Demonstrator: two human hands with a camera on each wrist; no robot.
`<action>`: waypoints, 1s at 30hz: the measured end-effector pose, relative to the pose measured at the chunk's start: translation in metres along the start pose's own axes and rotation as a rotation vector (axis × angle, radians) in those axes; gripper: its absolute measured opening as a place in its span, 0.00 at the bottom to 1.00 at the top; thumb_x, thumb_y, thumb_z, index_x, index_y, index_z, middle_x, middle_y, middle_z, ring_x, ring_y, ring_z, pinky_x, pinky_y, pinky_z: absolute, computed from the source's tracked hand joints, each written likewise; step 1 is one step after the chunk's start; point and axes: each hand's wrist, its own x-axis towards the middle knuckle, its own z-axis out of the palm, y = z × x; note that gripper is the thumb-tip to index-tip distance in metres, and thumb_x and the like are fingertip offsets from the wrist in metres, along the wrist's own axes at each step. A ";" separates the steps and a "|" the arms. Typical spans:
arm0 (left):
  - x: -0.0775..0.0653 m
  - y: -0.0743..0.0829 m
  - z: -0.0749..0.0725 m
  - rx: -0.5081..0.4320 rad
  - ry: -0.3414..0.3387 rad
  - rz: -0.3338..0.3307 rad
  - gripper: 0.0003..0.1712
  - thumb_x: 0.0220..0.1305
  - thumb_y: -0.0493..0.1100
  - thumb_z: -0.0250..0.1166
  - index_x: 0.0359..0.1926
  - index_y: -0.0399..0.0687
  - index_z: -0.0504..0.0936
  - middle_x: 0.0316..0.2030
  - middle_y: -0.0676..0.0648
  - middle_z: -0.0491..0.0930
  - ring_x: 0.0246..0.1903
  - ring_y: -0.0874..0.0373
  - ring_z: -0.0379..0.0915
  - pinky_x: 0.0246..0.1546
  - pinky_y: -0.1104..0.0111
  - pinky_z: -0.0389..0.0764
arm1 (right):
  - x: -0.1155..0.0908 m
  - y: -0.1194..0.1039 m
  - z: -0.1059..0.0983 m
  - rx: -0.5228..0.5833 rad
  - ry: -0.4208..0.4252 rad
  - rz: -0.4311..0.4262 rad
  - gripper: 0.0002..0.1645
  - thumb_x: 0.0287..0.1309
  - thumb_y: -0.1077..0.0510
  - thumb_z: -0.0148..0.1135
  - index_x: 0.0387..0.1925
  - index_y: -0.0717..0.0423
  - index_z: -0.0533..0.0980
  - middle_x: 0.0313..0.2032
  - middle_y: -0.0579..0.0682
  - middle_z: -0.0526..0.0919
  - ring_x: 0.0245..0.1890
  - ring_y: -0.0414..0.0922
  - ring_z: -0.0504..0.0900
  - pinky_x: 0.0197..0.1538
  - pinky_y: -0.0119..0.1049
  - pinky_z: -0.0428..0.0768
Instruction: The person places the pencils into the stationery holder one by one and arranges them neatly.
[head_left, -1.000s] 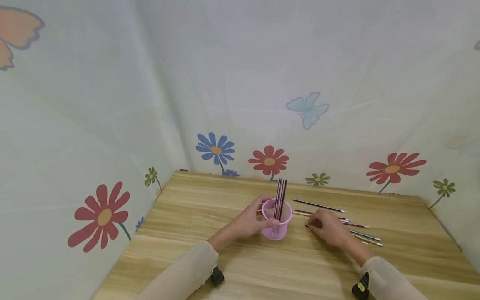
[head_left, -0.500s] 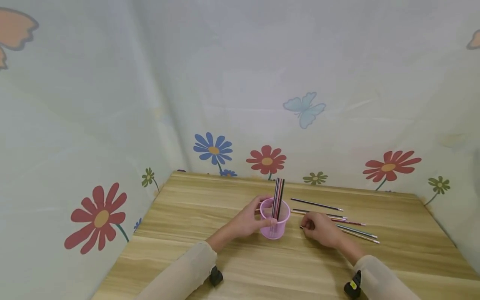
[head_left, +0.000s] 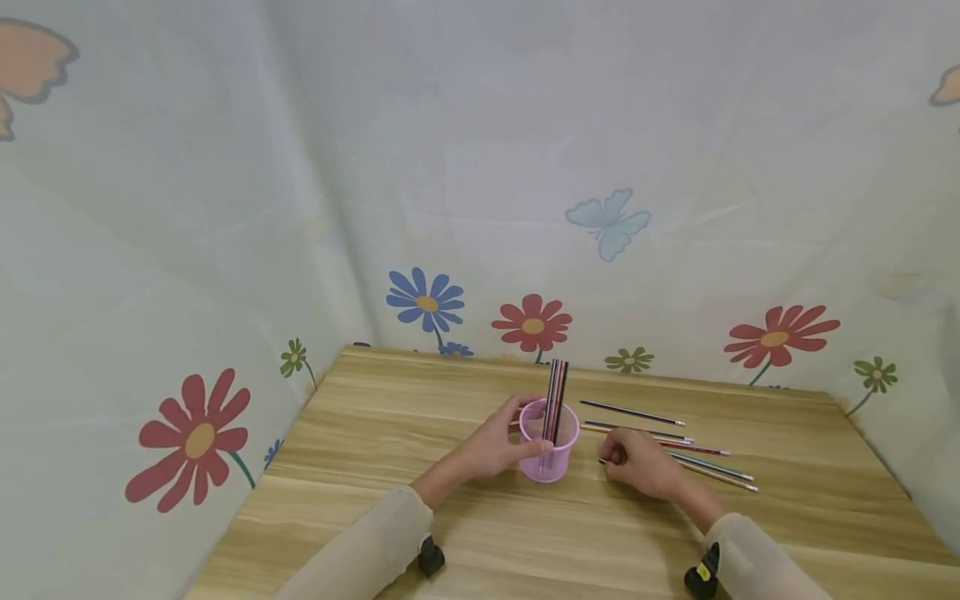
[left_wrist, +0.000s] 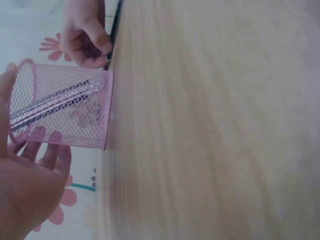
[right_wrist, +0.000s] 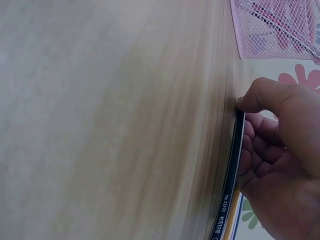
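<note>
A pink mesh pencil cup (head_left: pixel 544 472) stands upright on the table, with several dark and striped pencils (head_left: pixel 556 387) leaning in it. My left hand (head_left: pixel 491 443) holds the cup from its left side, thumb across the front near the rim and the other fingers behind it. To the right of the cup, my right hand (head_left: pixel 641 465) pinches the end of a dark pencil (right_wrist: pixel 231 167) between thumb and fingers. That pencil lies low along the tabletop, with white printing on its side. In the head view the hand covers most of it.
Several loose pencils with white eraser ends lie right of and behind my right hand, among them a dark pencil (head_left: pixel 632 412) and a teal pencil (head_left: pixel 712 465). The wood-grain table (head_left: pixel 420 383) meets a flower-print curtain (head_left: pixel 480 208) at its back and sides.
My right hand has shifted slightly left toward the cup, drawing the pinched pencil along. The left hand and cup stay together in place. The head view has turned a little.
</note>
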 end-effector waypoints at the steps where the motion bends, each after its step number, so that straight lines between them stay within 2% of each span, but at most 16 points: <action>1: 0.000 0.000 0.000 0.000 0.001 0.002 0.48 0.66 0.61 0.75 0.79 0.57 0.61 0.73 0.51 0.70 0.70 0.49 0.70 0.71 0.54 0.72 | 0.000 0.000 0.000 0.000 -0.004 0.001 0.08 0.55 0.68 0.70 0.34 0.55 0.79 0.28 0.41 0.78 0.29 0.35 0.74 0.32 0.31 0.77; 7: -0.001 0.003 0.000 0.002 0.002 0.008 0.48 0.68 0.59 0.74 0.80 0.53 0.61 0.74 0.50 0.69 0.70 0.49 0.71 0.71 0.54 0.72 | 0.001 -0.001 -0.002 0.011 -0.018 0.006 0.09 0.55 0.68 0.71 0.34 0.54 0.79 0.28 0.41 0.78 0.29 0.35 0.74 0.32 0.31 0.76; 15: -0.002 0.009 0.000 -0.004 -0.007 -0.010 0.46 0.67 0.55 0.75 0.78 0.54 0.61 0.72 0.48 0.70 0.69 0.47 0.72 0.69 0.53 0.74 | 0.001 0.001 -0.001 0.035 -0.030 0.011 0.09 0.55 0.68 0.71 0.34 0.55 0.79 0.28 0.41 0.78 0.29 0.35 0.74 0.32 0.31 0.76; 21: 0.002 0.009 -0.002 -0.031 -0.034 -0.023 0.46 0.65 0.57 0.77 0.75 0.56 0.61 0.69 0.51 0.72 0.65 0.51 0.74 0.65 0.59 0.78 | 0.001 0.003 -0.001 0.045 -0.034 0.014 0.10 0.55 0.68 0.71 0.35 0.54 0.79 0.29 0.41 0.78 0.30 0.35 0.75 0.33 0.31 0.78; 30: 0.007 0.004 -0.007 -0.061 -0.063 -0.008 0.45 0.65 0.54 0.78 0.73 0.52 0.61 0.70 0.50 0.71 0.69 0.52 0.71 0.69 0.57 0.74 | 0.000 0.002 -0.002 0.030 -0.028 0.019 0.10 0.54 0.67 0.73 0.35 0.53 0.80 0.29 0.41 0.78 0.30 0.35 0.75 0.33 0.31 0.77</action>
